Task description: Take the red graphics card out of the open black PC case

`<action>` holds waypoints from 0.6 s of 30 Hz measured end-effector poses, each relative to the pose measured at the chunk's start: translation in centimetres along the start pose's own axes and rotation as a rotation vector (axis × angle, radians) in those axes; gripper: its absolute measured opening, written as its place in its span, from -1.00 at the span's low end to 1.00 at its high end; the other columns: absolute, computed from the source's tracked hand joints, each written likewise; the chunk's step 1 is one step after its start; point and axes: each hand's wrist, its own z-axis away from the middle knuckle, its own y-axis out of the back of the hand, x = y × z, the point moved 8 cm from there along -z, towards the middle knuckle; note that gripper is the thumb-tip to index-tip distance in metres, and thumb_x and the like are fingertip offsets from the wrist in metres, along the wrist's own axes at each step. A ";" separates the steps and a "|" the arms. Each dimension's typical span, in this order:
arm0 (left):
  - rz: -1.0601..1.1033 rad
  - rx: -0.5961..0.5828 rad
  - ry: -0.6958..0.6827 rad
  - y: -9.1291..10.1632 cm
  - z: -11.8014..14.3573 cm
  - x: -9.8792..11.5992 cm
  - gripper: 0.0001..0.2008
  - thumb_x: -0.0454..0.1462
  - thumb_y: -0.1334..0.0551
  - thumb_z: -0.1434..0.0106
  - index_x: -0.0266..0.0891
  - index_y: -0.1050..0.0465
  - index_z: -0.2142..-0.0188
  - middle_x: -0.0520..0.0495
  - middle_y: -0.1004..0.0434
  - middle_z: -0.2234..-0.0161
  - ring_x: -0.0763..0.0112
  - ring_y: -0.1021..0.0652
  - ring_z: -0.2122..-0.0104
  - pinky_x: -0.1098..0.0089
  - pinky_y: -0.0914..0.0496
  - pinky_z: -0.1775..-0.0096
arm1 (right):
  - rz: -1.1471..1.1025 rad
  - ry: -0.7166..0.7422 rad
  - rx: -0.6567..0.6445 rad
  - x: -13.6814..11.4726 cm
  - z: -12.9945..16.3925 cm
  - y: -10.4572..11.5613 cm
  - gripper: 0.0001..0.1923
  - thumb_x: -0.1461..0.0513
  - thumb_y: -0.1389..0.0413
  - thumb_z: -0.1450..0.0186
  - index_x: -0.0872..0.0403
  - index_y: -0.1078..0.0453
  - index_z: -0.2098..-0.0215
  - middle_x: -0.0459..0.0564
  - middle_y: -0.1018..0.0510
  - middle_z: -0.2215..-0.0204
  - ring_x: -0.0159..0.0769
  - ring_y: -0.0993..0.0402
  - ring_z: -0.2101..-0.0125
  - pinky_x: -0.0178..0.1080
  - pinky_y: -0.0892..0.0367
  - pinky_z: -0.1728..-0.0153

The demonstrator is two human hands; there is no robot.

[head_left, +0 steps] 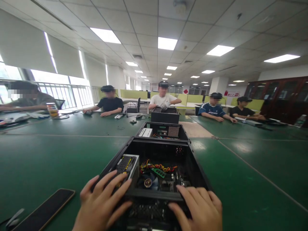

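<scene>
Head view shows the left hand (pixel 101 203) and right hand (pixel 198 208) lying flat, fingers spread, gripping nothing, on the open computer case's (pixel 158 166) near edge, a phone (pixel 44 210) left of it on the surface (pixel 48 154)

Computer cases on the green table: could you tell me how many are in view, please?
3: one open case under the person's left hand and right hand, a second case just behind it, a third case before the seated person in white; others may be hidden.
</scene>
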 end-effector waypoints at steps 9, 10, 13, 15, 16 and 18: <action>0.090 0.020 0.056 -9.4 -17.8 1.1 -0.63 -0.09 -0.06 -0.28 -0.10 -0.32 -0.05 -0.19 -0.26 -0.13 0.04 -0.16 -0.17 -0.01 0.01 -0.15 | 0.027 -0.152 -0.085 9.4 -13.2 -11.7 -0.65 -0.02 -0.01 -0.30 0.00 -0.41 0.10 -0.01 -0.50 0.20 -0.14 -0.29 0.14 -0.07 0.07 -0.02; 0.093 0.023 0.053 -10.3 -18.8 1.0 -0.62 -0.09 -0.07 -0.28 -0.11 -0.32 -0.05 -0.20 -0.25 -0.14 0.03 -0.15 -0.18 -0.02 0.00 -0.15 | 0.036 -0.159 -0.080 10.2 -13.8 -12.6 -0.64 -0.02 0.00 -0.30 0.00 -0.40 0.10 -0.01 -0.50 0.19 -0.14 -0.28 0.13 -0.05 0.11 -0.05; 0.097 0.033 0.032 -12.4 -21.0 0.4 -0.62 -0.08 -0.06 -0.28 -0.11 -0.32 -0.05 -0.20 -0.23 -0.15 0.01 -0.13 -0.18 -0.02 0.01 -0.15 | 0.054 -0.159 -0.057 11.5 -15.2 -14.7 -0.62 -0.03 0.01 -0.30 -0.01 -0.39 0.07 0.00 -0.47 0.12 -0.12 -0.24 0.07 0.00 0.22 -0.10; 0.088 0.036 0.020 -13.5 -21.7 -0.1 -0.61 -0.08 -0.06 -0.28 -0.12 -0.32 -0.05 -0.20 -0.22 -0.16 0.01 -0.13 -0.18 -0.01 0.00 -0.14 | 0.074 -0.146 -0.035 11.7 -15.6 -15.6 -0.61 -0.04 0.02 -0.30 -0.02 -0.37 0.05 0.01 -0.44 0.07 -0.10 -0.20 0.03 0.01 0.23 -0.11; 0.081 0.043 0.017 -13.9 -21.9 -0.3 -0.61 -0.07 -0.07 -0.28 -0.12 -0.32 -0.05 -0.20 -0.22 -0.17 0.01 -0.13 -0.18 -0.01 0.00 -0.14 | 0.087 -0.143 -0.024 11.7 -15.7 -15.8 -0.60 -0.04 0.02 -0.30 -0.02 -0.37 0.04 0.01 -0.43 0.05 -0.10 -0.18 0.01 0.01 0.23 -0.12; 0.066 0.072 0.012 -14.3 -22.1 -0.7 -0.60 -0.07 -0.08 -0.27 -0.12 -0.32 -0.06 -0.19 -0.21 -0.18 0.01 -0.13 -0.18 -0.01 -0.02 -0.13 | 0.109 -0.150 -0.010 11.7 -15.8 -16.2 -0.59 -0.05 0.00 -0.29 -0.03 -0.37 0.03 0.02 -0.41 0.04 -0.09 -0.16 0.00 0.01 0.20 -0.11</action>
